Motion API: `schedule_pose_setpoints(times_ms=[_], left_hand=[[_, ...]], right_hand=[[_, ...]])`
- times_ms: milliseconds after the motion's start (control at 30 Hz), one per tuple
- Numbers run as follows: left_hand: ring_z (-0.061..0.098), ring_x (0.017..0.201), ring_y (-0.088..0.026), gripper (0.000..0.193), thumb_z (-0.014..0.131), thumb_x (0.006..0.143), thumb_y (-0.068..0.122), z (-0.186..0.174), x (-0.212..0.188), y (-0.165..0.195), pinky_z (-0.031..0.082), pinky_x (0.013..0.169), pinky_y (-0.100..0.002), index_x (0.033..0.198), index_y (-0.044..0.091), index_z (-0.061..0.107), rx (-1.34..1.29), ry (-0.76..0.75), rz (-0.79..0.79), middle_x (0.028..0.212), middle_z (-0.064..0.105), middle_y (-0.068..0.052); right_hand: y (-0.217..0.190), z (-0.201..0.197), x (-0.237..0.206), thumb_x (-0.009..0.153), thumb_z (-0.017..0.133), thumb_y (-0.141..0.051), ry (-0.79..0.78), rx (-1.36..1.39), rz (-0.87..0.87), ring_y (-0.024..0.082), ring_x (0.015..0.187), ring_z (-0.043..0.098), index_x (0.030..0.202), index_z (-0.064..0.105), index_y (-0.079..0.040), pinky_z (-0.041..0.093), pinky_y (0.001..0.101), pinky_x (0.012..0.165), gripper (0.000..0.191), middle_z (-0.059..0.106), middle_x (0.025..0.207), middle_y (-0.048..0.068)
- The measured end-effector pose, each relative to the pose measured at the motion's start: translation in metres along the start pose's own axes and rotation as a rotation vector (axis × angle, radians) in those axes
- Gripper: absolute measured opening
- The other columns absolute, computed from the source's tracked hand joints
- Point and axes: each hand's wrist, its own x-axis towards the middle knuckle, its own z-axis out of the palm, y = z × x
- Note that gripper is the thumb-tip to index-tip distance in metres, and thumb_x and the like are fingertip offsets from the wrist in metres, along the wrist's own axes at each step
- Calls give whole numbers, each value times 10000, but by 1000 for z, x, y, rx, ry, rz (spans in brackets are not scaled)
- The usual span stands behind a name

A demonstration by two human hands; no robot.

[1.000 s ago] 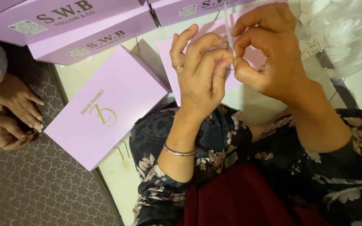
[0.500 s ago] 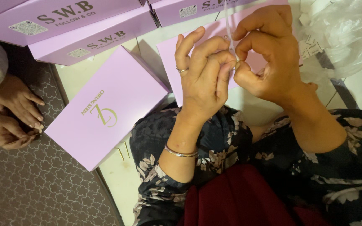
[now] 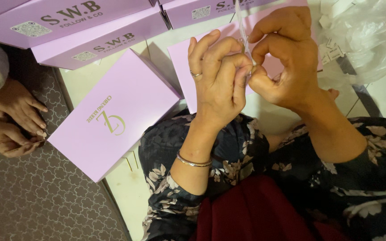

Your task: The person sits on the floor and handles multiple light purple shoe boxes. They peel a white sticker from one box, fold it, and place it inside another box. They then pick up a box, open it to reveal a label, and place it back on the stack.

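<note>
Clear plastic strip (image 3: 243,31) pinched between left hand (image 3: 217,76) and right hand (image 3: 287,58) fingertips, raised over lilac boxes (image 3: 112,116) for close view.

thin clear strip (image 3: 242,27) cut off at top, pinched end hidden, plastic bag (image 3: 367,40) contents blurred

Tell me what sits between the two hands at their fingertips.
In the head view, a thin pale strip is pinched where the left hand and right hand meet, and it runs upward from there.
</note>
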Motion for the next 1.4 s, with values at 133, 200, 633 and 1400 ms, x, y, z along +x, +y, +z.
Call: schedule_pose_setpoints(times_ms=[133,200,633,1400], left_hand=[[329,1438,-203,63,653,1042,138,2,-1,0,159,1301,-490,979,144,656,19,6,1,1319,544,10],[328,1437,-204,55,651,1042,136,3,-1,-1,160,1300,-489,987,143,652,17,9,1,1325,539,5],[444,1357,-245,58,637,1058,164,3,-1,-7,334,1159,-378,1058,108,623,-171,140,-174,1303,542,-34],[398,1393,-276,78,699,986,125,3,0,-5,292,1176,-408,1061,131,677,-76,124,-121,1289,536,-29]], right_hand=[[1,1,0,801,783,-52,18,-5,-3,250,1014,519,781,566,-70,378,353,918,219,629,1135,86],[1,3,-1,792,774,-48,23,-6,16,250,1009,519,770,559,-69,377,350,912,217,632,1130,84],[23,-23,-4,905,637,24,27,183,305,217,1142,564,866,585,10,439,305,923,66,594,1202,113],[1,-13,-7,893,792,-58,-54,-253,-32,198,1108,532,974,722,-131,330,362,1061,129,638,1134,-4]])
